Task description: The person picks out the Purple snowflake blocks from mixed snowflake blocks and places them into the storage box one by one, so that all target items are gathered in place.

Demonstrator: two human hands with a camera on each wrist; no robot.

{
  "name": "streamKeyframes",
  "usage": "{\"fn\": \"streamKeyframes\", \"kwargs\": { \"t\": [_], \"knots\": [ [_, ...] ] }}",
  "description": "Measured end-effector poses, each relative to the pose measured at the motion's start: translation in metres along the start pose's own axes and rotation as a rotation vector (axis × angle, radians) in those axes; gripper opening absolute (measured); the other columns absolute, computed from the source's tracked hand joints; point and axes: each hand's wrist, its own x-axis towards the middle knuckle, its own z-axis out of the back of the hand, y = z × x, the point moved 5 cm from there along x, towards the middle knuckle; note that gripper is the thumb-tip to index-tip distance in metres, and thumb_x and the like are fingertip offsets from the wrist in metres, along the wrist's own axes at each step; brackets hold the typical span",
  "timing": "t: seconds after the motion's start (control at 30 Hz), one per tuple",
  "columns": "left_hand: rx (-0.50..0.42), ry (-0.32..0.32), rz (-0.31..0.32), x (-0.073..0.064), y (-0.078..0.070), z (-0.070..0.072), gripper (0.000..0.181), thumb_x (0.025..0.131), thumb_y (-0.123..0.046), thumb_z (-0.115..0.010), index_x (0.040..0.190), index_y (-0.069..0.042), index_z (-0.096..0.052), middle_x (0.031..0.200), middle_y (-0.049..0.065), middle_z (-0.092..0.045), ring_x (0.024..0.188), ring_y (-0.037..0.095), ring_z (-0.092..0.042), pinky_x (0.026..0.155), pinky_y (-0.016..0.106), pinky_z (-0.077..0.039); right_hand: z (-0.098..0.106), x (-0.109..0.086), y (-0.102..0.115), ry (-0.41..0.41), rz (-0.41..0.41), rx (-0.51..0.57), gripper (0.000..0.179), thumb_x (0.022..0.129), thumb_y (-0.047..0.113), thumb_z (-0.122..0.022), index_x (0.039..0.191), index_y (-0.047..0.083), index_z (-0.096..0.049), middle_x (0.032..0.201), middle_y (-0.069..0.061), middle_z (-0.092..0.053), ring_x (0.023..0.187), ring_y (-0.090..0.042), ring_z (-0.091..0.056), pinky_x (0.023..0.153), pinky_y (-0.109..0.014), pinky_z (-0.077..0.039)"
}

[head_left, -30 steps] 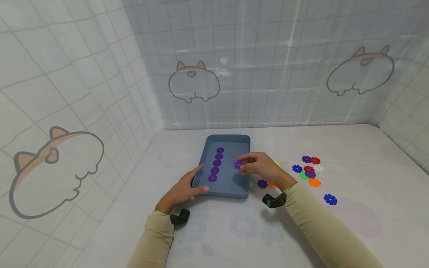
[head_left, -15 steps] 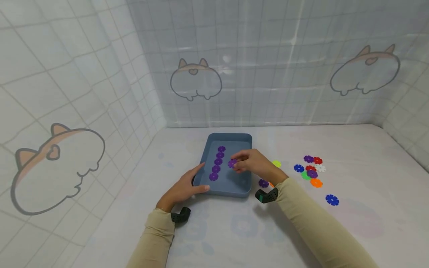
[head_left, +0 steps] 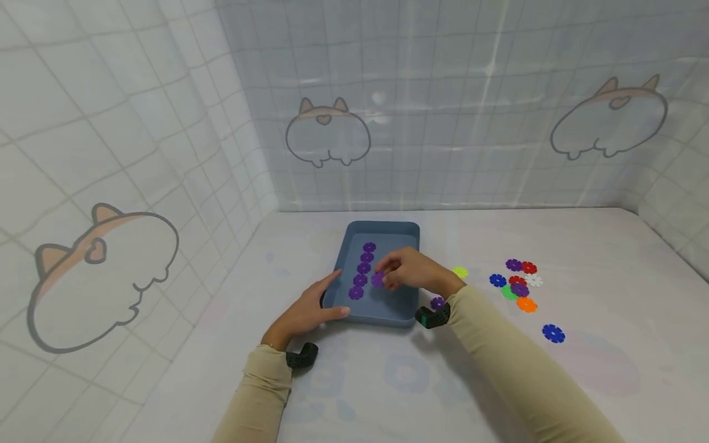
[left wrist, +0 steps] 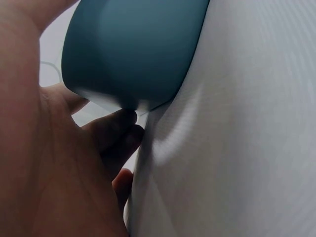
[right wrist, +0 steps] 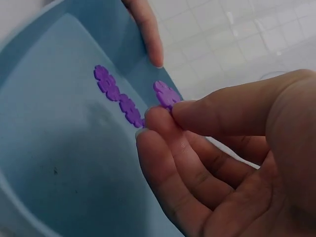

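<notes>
A blue-grey tray (head_left: 382,317) lies on the table. Along its left side runs a line of several purple notched plastic discs (head_left: 363,268), also seen in the right wrist view. Over the tray's floor, my right hand (head_left: 415,269) pinches another purple notched disc (right wrist: 167,95) between thumb and fingertips, just right of that line. My left hand (head_left: 303,315) holds the tray's near left corner, thumb at the front rim and index finger along the left rim. In the left wrist view, its other fingers (left wrist: 116,128) bend in beneath the tray's outer wall.
Right of the tray, loose notched discs lie scattered: a yellow disc (head_left: 460,272), a purple disc (head_left: 437,303) beside my right wrist, a mixed-colour cluster (head_left: 519,289) and a lone blue disc (head_left: 553,333). A tiled-pattern wall covering (head_left: 443,154) rises behind the table.
My right hand has moved left with the purple disc, from the tray's right side toward the line of discs, and lower. My left hand stays at the tray's corner. The view shifts slightly.
</notes>
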Motion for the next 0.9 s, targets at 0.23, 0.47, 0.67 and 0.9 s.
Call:
{"fn": "streamKeyframes", "kwargs": {
  "t": [0.23,0.47,0.67,0.9],
  "knots": [
    [0.005,0.006,-0.004,0.001,-0.001,-0.002,0.092,0.089,-0.053,-0.072,0.162,-0.030,-0.020,0.164,0.007,-0.022,0.150,0.033,-0.018,0.115,0.063,-0.020,-0.003,0.006,-0.005,0.019,-0.028,-0.062,0.025,0.090,-0.001,-0.067,0.114,-0.002,-0.071,0.094,-0.013,-0.070,0.082,-0.024,-0.069,0.076,-0.035,-0.059],
    [-0.005,0.002,-0.011,-0.001,-0.005,0.000,0.092,0.089,-0.051,-0.072,0.162,-0.028,-0.022,0.164,0.009,-0.022,0.150,0.035,-0.018,0.115,0.064,-0.020,-0.007,0.013,-0.004,0.047,-0.023,-0.123,0.023,0.085,-0.001,-0.071,0.108,-0.002,-0.072,0.086,-0.009,-0.069,0.074,-0.021,-0.067,0.070,-0.034,-0.060],
    [-0.001,0.005,-0.015,-0.002,-0.005,0.002,0.093,0.088,-0.053,-0.071,0.162,-0.027,-0.022,0.164,0.010,-0.022,0.150,0.035,-0.018,0.115,0.064,-0.020,-0.012,0.015,-0.003,0.065,-0.023,-0.185,0.020,0.085,-0.003,-0.071,0.105,-0.002,-0.073,0.084,-0.007,-0.070,0.072,-0.018,-0.065,0.068,-0.033,-0.059],
    [0.005,0.007,-0.023,-0.002,-0.003,0.001,0.093,0.089,-0.054,-0.071,0.162,-0.027,-0.021,0.164,0.010,-0.022,0.150,0.035,-0.018,0.115,0.064,-0.020,-0.018,0.017,-0.005,0.069,0.007,-0.268,0.018,0.086,-0.002,-0.071,0.103,0.001,-0.074,0.083,-0.004,-0.070,0.072,-0.016,-0.065,0.065,-0.031,-0.058]
  ]
}}
